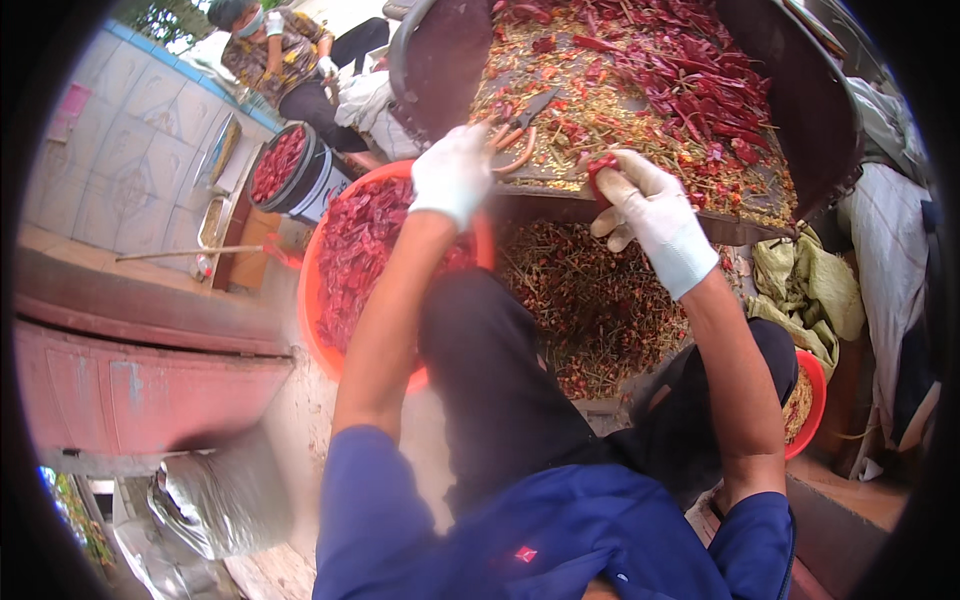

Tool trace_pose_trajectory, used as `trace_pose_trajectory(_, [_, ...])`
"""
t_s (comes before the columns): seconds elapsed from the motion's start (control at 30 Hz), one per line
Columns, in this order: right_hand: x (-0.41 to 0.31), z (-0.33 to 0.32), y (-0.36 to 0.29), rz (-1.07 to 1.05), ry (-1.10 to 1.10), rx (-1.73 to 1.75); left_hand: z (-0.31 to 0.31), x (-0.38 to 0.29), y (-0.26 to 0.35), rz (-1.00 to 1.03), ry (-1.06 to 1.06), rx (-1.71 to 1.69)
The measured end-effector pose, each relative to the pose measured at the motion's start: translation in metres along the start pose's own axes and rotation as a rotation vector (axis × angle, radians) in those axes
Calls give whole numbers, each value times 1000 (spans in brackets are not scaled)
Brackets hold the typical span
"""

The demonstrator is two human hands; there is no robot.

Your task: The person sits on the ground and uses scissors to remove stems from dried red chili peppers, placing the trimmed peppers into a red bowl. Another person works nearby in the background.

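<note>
Dried red chilli peppers (697,82) and loose yellow seeds (570,135) cover a dark work surface in front of me. My right hand (645,199), in a white glove, holds a piece of red chilli (600,176) over the surface's near edge. My left hand (457,169), gloved too and blurred, is at the left edge beside the handles of scissors (525,124) that lie on the seeds; whether its fingers hold anything cannot be told. Below it, an orange-red basin (309,300) is full of chilli pieces (360,255).
Stems and scraps (600,315) are heaped beneath the surface, between my knees. A black bucket (300,187) of chillies stands at the left, near a co-worker (277,67) in gloves. A small red basin (817,405) of seeds and a greenish sack (810,277) are at the right.
</note>
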State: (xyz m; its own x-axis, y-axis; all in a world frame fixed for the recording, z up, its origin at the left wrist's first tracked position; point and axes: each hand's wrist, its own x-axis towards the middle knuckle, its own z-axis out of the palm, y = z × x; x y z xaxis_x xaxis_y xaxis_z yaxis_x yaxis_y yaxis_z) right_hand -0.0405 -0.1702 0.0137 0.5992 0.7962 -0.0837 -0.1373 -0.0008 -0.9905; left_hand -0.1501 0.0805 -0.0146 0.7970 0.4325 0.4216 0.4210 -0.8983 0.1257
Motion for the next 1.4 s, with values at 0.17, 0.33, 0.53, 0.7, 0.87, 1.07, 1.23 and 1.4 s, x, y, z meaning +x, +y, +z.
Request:
trace_pose_trajectory(0.17, [1, -12, 2, 53, 96, -9, 31, 24, 25, -192, -310, 137])
trace_pose_trajectory(0.33, [-2, -17, 11, 18, 73, -37, 8, 6, 45, -268, -381, 48])
trace_pose_trajectory(0.53, [1, -17, 16, 18, 18, -7, 1, 5, 58, -418, -442, -71])
trace_pose_trajectory(0.7, [5, -25, 20, 11, 33, -18, 1, 8, 43, -674, -362, -340])
trace_pose_trajectory(0.87, [11, -43, 27, -9, 113, 16, -2, -5, 52, -569, -213, -1519])
trace_pose_trajectory(1.07, [9, -39, 24, -95, 101, -55, 6, -25, 84, -321, -56, -1581])
trace_pose_trajectory(1.23, [-2, -36, 15, -127, 130, -200, -5, -37, 109, -182, -7, -974])
trace_pose_trajectory(1.4, [-4, -36, 3, -130, 38, -153, -16, -51, 117, 73, -10, -681])
